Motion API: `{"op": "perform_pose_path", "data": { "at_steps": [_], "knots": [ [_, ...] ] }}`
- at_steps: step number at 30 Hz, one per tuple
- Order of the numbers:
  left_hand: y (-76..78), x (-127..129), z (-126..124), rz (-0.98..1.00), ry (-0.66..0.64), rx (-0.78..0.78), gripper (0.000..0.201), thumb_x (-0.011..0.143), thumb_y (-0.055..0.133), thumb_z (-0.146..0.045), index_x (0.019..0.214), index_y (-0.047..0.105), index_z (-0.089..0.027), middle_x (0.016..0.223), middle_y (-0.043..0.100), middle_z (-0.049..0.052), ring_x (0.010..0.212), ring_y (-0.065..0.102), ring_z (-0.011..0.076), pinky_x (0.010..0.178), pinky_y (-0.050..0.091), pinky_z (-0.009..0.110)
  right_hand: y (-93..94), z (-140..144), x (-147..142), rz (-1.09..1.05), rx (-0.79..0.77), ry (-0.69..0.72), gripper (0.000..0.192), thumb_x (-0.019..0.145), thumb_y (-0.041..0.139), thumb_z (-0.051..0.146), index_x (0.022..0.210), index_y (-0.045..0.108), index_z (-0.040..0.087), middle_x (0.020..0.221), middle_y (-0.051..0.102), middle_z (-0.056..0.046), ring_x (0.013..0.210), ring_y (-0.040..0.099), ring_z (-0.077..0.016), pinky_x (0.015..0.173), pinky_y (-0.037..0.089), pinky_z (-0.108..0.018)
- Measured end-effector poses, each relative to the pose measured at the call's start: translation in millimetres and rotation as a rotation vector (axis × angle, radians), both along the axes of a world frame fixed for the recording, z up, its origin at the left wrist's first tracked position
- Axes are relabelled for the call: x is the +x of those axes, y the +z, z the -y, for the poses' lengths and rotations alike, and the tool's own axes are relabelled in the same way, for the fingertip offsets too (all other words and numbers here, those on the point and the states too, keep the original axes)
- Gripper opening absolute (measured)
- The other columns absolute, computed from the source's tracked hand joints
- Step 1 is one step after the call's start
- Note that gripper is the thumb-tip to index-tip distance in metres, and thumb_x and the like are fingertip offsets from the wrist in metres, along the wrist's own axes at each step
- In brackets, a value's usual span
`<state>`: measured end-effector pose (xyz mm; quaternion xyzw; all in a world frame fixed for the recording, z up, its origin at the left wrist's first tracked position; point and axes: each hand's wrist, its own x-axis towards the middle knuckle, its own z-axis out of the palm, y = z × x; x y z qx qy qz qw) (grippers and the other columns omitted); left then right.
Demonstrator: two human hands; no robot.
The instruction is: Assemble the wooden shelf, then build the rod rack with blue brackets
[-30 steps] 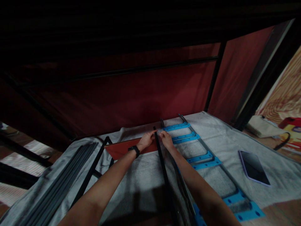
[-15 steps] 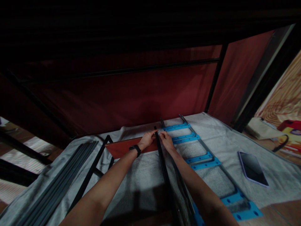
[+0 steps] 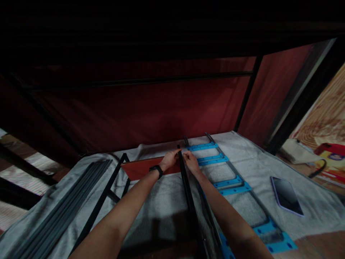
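Both my arms reach forward over a grey cloth (image 3: 161, 201). My left hand (image 3: 169, 159), with a black watch on its wrist, grips the far end of a long black metal bar (image 3: 188, 201) that runs back toward me. My right hand (image 3: 191, 160) pinches at the same bar end from the right side; whether it holds a small part I cannot tell. A red-brown board (image 3: 140, 168) lies flat on the cloth just left of the bar, under my left hand.
A dark frame with blue plastic brackets (image 3: 231, 181) lies to the right. A tablet (image 3: 287, 196) rests on the cloth farther right. A bundle of grey bars (image 3: 61, 212) and a black frame (image 3: 107, 194) lie left. Dark red panels (image 3: 161, 108) stand behind.
The view has tilted slightly, so everything sits a little lower and left. My hands stay at the bar's far end with only small finger movement.
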<state>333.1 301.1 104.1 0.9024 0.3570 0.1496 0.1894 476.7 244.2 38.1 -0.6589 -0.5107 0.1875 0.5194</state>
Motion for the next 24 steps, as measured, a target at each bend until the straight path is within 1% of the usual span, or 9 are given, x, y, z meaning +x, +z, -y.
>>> {"op": "perform_pose_path", "data": {
  "at_steps": [2, 4, 6, 8, 12, 14, 18, 20, 24],
  "knots": [
    [-0.4, 0.2, 0.1, 0.002, 0.001, -0.002, 0.051, 0.091, 0.053, -0.010, 0.142, 0.053, -0.016, 0.134, 0.065, 0.010, 0.123, 0.061, 0.0197, 0.107, 0.043, 0.027, -3.5, -3.7, 1.3, -0.001, 0.022, 0.010, 0.015, 0.092, 0.044, 0.031, 0.083, 0.054, 0.026, 0.083, 0.063, 0.001, 0.086, 0.060, -0.0174, 0.081, 0.046, -0.028],
    [-0.9, 0.2, -0.2, 0.006, -0.001, -0.002, 0.052, 0.090, 0.053, -0.009, 0.142, 0.053, -0.017, 0.134, 0.064, 0.009, 0.123, 0.061, 0.0195, 0.108, 0.042, 0.027, -5.3, -7.7, 2.8, 0.005, 0.013, 0.001, 0.021, 0.093, 0.042, 0.032, 0.074, 0.051, 0.026, 0.076, 0.060, 0.001, 0.081, 0.059, -0.0182, 0.080, 0.046, -0.029],
    [-1.3, 0.1, -0.5, 0.012, -0.004, 0.001, 0.053, 0.090, 0.053, -0.008, 0.142, 0.053, -0.016, 0.134, 0.064, 0.010, 0.123, 0.061, 0.0199, 0.108, 0.042, 0.028, -6.2, -10.3, 4.3, 0.006, 0.007, -0.006, 0.025, 0.093, 0.041, 0.034, 0.071, 0.050, 0.027, 0.073, 0.058, 0.000, 0.079, 0.058, -0.0192, 0.078, 0.046, -0.030],
    [-1.5, -0.1, -0.7, 0.012, -0.007, 0.004, 0.053, 0.089, 0.054, -0.008, 0.141, 0.053, -0.016, 0.134, 0.064, 0.011, 0.122, 0.062, 0.0205, 0.108, 0.043, 0.029, -7.1, -10.7, 5.5, 0.001, 0.007, -0.010, 0.023, 0.093, 0.041, 0.035, 0.075, 0.052, 0.027, 0.074, 0.059, 0.000, 0.078, 0.059, -0.0199, 0.077, 0.046, -0.031],
    [-2.4, -0.3, -1.5, 0.003, -0.009, 0.008, 0.052, 0.090, 0.054, -0.009, 0.141, 0.054, -0.018, 0.134, 0.065, 0.009, 0.121, 0.062, 0.0203, 0.107, 0.043, 0.029, -7.8, -8.8, 5.4, -0.008, 0.019, -0.013, 0.015, 0.092, 0.043, 0.035, 0.088, 0.056, 0.028, 0.084, 0.063, 0.001, 0.082, 0.060, -0.0187, 0.077, 0.046, -0.030],
    [-3.4, -0.4, -2.3, 0.004, -0.007, 0.011, 0.052, 0.090, 0.053, -0.010, 0.142, 0.053, -0.019, 0.134, 0.064, 0.009, 0.122, 0.062, 0.0201, 0.107, 0.043, 0.028, -6.5, -9.1, 4.9, -0.002, 0.021, -0.010, 0.015, 0.091, 0.044, 0.033, 0.083, 0.055, 0.027, 0.081, 0.062, 0.002, 0.082, 0.059, -0.0177, 0.078, 0.045, -0.029],
    [-5.4, -0.4, -4.3, 0.011, -0.014, 0.011, 0.051, 0.092, 0.053, -0.011, 0.142, 0.052, -0.018, 0.133, 0.065, 0.009, 0.121, 0.062, 0.0197, 0.106, 0.044, 0.028, -2.3, -11.7, 5.2, 0.007, 0.012, -0.020, 0.023, 0.091, 0.045, 0.034, 0.070, 0.049, 0.026, 0.072, 0.059, 0.001, 0.077, 0.057, -0.0182, 0.077, 0.044, -0.029],
    [-6.2, -0.4, -5.1, 0.010, -0.016, 0.011, 0.052, 0.091, 0.053, -0.010, 0.142, 0.052, -0.018, 0.132, 0.066, 0.010, 0.120, 0.063, 0.0197, 0.105, 0.044, 0.028, -1.2, -12.2, 5.3, 0.003, 0.017, -0.026, 0.022, 0.092, 0.045, 0.034, 0.072, 0.051, 0.026, 0.076, 0.061, 0.000, 0.080, 0.059, -0.0187, 0.079, 0.045, -0.030],
    [-7.9, 0.0, -6.2, -0.002, -0.011, 0.020, 0.052, 0.091, 0.053, -0.010, 0.142, 0.052, -0.016, 0.128, 0.068, 0.011, 0.119, 0.063, 0.0215, 0.105, 0.045, 0.031, -2.5, -12.8, 3.8, -0.008, 0.041, -0.007, 0.010, 0.089, 0.048, 0.028, 0.083, 0.056, 0.025, 0.087, 0.066, 0.000, 0.087, 0.062, -0.0170, 0.083, 0.046, -0.029]
  ]
}}
